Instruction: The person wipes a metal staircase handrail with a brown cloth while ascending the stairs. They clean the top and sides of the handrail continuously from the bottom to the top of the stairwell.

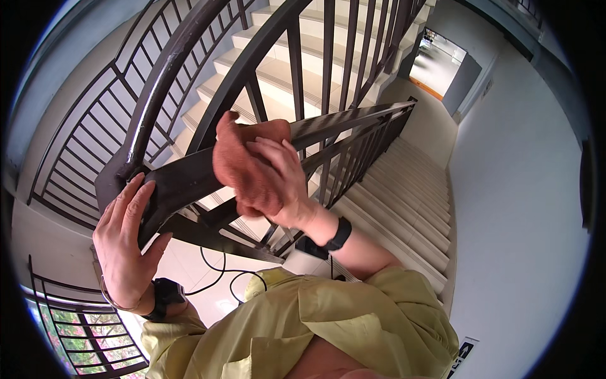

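A reddish-brown cloth (pixel 251 175) lies bunched over the dark metal handrail (pixel 184 177) of a staircase. My right hand (pixel 281 182) holds the cloth from above, fingers spread across it and pressing it to the rail. Further left, my left hand (pixel 125 237) rests on the rail's corner, near where a thick round tube (pixel 142 118) joins the flat rail. Its fingers lie on the dark metal with the thumb apart, and no loose object shows in it. The part of the rail beneath the cloth is hidden.
Stairs descend on the right (pixel 397 203) beside a pale wall (pixel 511 189); another flight (pixel 284 57) rises behind the balusters. A black cable (pixel 222 270) loops below my arms. A barred window (pixel 94 341) is at lower left, and a doorway (pixel 438 61) stands at the far upper right.
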The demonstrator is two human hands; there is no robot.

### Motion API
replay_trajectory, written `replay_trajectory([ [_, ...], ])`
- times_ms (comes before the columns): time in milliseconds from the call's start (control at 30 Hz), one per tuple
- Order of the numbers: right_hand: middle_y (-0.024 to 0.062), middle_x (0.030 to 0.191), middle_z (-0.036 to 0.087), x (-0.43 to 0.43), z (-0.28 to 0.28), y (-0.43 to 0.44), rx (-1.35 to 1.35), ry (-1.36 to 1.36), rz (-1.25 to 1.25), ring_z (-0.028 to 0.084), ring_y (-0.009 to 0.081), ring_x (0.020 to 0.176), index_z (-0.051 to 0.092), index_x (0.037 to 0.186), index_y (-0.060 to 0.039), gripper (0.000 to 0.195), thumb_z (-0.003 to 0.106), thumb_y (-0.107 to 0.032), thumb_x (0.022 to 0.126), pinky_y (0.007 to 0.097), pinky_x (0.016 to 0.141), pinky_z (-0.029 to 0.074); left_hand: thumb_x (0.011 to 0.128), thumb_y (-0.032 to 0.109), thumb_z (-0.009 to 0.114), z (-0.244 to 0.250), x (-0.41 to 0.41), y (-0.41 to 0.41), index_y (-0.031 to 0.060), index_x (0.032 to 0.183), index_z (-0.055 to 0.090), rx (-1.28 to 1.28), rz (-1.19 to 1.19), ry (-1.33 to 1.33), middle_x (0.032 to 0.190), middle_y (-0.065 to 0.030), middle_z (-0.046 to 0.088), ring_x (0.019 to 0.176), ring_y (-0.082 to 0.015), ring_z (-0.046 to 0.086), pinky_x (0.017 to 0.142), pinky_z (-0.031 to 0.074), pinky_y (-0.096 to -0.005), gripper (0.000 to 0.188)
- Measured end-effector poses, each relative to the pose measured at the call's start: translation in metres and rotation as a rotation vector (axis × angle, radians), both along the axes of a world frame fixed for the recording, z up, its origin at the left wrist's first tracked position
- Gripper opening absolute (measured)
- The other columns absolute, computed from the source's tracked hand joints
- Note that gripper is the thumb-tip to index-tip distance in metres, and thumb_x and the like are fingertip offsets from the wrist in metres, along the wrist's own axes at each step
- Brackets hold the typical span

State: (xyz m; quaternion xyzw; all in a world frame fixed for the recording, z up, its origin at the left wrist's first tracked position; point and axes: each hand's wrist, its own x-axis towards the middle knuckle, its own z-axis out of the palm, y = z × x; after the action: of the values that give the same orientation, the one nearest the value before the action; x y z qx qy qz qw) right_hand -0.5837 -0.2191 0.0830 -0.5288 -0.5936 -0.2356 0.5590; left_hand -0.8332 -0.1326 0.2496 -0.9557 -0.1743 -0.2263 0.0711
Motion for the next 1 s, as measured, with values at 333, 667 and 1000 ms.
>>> replay_trajectory([
  [333, 0.0171, 0.13, 0.063, 0.165, -0.127, -0.064, -0.221, 0.626, -0.534, 0.06, 0.0265, 0.12, 0.055, 0.133, 0.0035, 0.049, 0.062, -0.032, 0.1, 0.0363, 0.102, 0.045, 0.058, 0.0, 0.076, 0.001, 0.031, -0.018, 0.0057, 0.13, 0.062, 0.012, -0.012, -0.012, 0.133, -0.0155, 0.063, 0.115, -0.0386, 0.064, 0.098, 0.052, -0.0436, 0.074],
  [667, 0.0141, 0.123, 0.058, -0.029, -0.056, 0.001, -0.195, 0.029, 0.266, 0.058, 0.0366, 0.113, 0.061, 0.128, -0.0071, 0.06, 0.082, -0.023, 0.074, 0.0501, 0.1, 0.044, 0.062, 0.011, 0.081, -0.001, 0.028, -0.019, 0.0056, 0.127, 0.064, 0.054, -0.028, -0.037, 0.128, -0.0154, 0.065, 0.107, -0.0378, 0.066, 0.093, 0.053, -0.0435, 0.067],
  [1000, 0.0081, 0.114, 0.068, 0.118, -0.144, -0.034, -0.546, 0.094, -0.198, 0.063, 0.0308, 0.099, 0.064, 0.126, -0.0182, 0.042, 0.068, -0.018, 0.084, 0.0485, 0.092, 0.042, 0.059, 0.009, 0.083, -0.001, 0.027, -0.025, 0.0059, 0.124, 0.065, 0.055, -0.01, -0.079, 0.125, -0.0134, 0.067, 0.103, -0.0363, 0.068, 0.088, 0.056, -0.041, 0.068],
])
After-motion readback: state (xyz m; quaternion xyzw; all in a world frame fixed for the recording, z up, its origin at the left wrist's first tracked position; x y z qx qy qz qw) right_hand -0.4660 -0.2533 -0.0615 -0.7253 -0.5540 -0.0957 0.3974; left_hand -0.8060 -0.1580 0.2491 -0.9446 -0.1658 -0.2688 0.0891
